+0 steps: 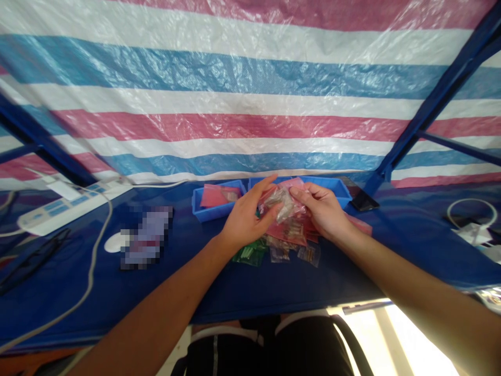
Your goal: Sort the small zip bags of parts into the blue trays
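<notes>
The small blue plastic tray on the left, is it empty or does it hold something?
Not empty. The small blue plastic tray holds pink plastic packets, lying flat inside its walls.

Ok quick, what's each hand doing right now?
Left hand: fingers closed on the small clear plastic bag.
Right hand: fingers closed on the same bag, from the other side.

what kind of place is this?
Likely a makeshift small-parts packing bench: a blue-covered table backed by a striped tarp, with blue trays, a pile of little bags and a power strip.
</notes>
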`<state>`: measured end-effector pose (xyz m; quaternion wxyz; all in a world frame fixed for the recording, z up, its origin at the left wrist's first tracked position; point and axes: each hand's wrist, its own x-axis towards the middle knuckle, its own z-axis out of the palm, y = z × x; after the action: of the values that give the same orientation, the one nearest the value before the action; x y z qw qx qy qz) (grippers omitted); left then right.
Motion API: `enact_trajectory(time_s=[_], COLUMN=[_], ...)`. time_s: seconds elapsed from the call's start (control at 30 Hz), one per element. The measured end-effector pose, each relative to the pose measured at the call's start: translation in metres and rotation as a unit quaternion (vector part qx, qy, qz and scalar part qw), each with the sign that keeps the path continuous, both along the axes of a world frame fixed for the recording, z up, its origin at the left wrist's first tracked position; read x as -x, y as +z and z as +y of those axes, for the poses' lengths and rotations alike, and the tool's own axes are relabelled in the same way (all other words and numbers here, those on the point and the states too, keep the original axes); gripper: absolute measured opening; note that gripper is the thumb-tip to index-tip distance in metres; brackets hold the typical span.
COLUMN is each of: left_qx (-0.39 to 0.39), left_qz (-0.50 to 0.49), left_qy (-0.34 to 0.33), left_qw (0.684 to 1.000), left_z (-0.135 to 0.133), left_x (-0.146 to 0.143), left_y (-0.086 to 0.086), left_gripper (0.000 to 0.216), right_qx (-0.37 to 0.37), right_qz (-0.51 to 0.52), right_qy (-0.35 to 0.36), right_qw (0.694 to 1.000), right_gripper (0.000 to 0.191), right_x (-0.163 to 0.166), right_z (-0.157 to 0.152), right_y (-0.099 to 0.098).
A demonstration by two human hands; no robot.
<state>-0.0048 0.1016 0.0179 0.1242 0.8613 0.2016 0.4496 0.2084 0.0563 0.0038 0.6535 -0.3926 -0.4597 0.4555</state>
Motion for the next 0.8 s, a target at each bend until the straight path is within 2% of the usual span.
enact_trajectory(time_s=[0.13,0.27,0.37,0.5,0.67,0.8], left_qx=[-0.089,-0.126,-0.1,-0.059,0.016,0.079], left_qz=[0.015,0.034,0.017,-0.035,-0.041,-0.042], left_qy=[-0.032,-0.059,-0.056,-0.002,0.052,0.06], left_qw=[0.995,0.99,0.993,0.998,0.998,0.994], left_z=[0.003,0.008,0.008,0.004,0.001,0.0], left_x=[0.001,0.004,0.005,0.003,0.002,0.003], left_y=[0.005,0.002,-0.001,-0.001,0.0,-0.002], left_gripper=[0.077,0.043,0.036,0.03,0.042,0.048], right_qx=[0.046,0.07,0.082,0.041,-0.034,-0.059], right_qz=[0.057,0.081,0.075,0.029,-0.064,-0.092], right_qy=[0.011,0.035,0.043,0.009,-0.014,-0.009], right_qw=[0.997,0.994,0.993,0.999,0.997,0.994], right_gripper=[0.038,0.048,0.057,0.046,0.034,0.032], right_x=[0.001,0.0,0.0,-0.001,-0.004,-0.003], right_z=[0.001,0.0,0.0,0.001,0.002,0.0], right_y=[0.002,0.007,0.009,0.004,-0.002,0.0])
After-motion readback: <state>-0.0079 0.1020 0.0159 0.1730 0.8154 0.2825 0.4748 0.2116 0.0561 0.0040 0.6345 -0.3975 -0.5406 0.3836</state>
